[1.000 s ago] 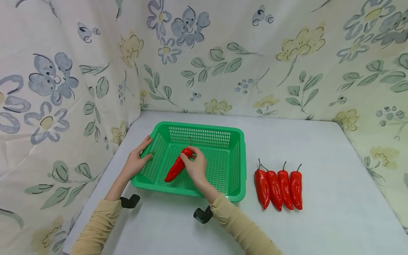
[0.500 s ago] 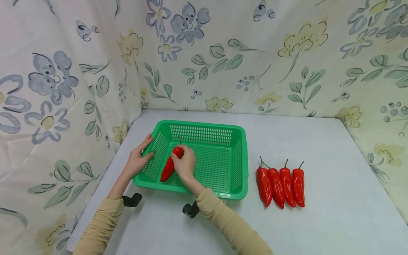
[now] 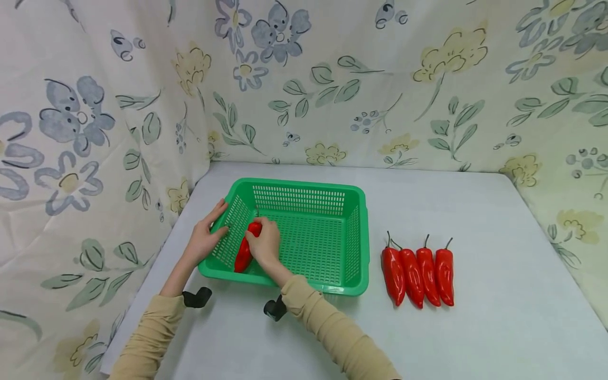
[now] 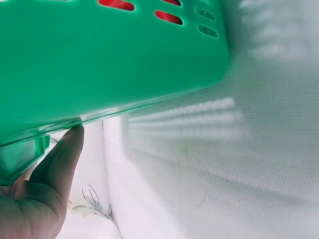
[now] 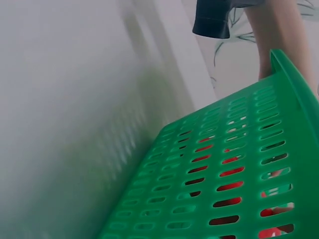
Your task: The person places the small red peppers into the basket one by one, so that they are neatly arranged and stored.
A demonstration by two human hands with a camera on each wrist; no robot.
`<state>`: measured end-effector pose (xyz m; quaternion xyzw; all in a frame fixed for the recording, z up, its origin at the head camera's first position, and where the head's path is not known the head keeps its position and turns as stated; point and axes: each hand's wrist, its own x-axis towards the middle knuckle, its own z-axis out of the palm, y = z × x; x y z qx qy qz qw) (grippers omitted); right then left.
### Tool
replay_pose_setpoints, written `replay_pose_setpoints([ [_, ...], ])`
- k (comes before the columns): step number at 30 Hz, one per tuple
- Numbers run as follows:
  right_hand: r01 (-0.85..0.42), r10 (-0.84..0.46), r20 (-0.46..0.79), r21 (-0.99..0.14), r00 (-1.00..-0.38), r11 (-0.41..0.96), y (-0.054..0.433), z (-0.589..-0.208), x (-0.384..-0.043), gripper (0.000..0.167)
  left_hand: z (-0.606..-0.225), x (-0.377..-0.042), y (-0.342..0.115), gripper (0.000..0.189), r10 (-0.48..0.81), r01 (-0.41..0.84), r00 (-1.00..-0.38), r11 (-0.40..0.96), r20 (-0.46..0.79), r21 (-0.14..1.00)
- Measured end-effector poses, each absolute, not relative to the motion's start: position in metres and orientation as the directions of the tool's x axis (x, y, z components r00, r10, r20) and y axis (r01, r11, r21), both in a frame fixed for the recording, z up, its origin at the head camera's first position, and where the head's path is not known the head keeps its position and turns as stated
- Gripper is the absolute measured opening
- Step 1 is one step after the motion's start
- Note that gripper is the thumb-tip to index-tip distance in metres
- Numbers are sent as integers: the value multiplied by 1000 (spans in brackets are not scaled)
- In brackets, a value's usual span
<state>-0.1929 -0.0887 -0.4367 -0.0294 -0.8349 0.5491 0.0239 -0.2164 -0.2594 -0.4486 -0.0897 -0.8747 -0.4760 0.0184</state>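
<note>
A green plastic basket (image 3: 304,290) with slotted walls stands on the table. My left hand (image 3: 203,240) holds its left rim, thumb over the inner side and the other fingers along the outside; in the left wrist view a finger (image 4: 70,154) meets the basket wall. Inside the basket, toward its left end, my right hand (image 3: 266,240) pinches a red chili pepper (image 3: 244,256) near its stem end. The pepper lies slanted, its tip toward the front left corner. Red patches show through the slots in the right wrist view, where the basket wall (image 5: 199,164) hides most of the hand.
Several red chili peppers (image 3: 429,277) lie side by side on the white table (image 3: 499,316), right of the basket, stems pointing away. A floral cloth (image 3: 332,116) hangs behind the table and along its left side. A black wrist mount (image 3: 274,309) sits near the basket's front edge.
My right hand has carried the chili pepper leftward within the basket, closer to the left wall. The left hand has stayed at the rim, and the peppers on the table lie as before.
</note>
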Motion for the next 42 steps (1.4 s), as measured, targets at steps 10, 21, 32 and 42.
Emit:
replay_pose_setpoints([
  [10, 36, -75, -79, -885, -994, 464, -91, -440, -197, 45, -449, -216, -262, 61, 147, 185, -981, 555, 124, 811],
  [21, 93, -166, -168, -918, -972, 385, -93, -438, -198, 60, -444, -216, -259, 61, 147, 185, -982, 553, 123, 812],
  [32, 343, -83, -348, -937, -934, 62, -87, -442, -199, 48, -449, -217, -259, 61, 146, 177, -983, 547, 114, 818],
  [42, 430, -92, -422, -898, -902, -95, -74, -438, -199, 50, -430, -206, -248, 59, 147, 167, -984, 523, 104, 836],
])
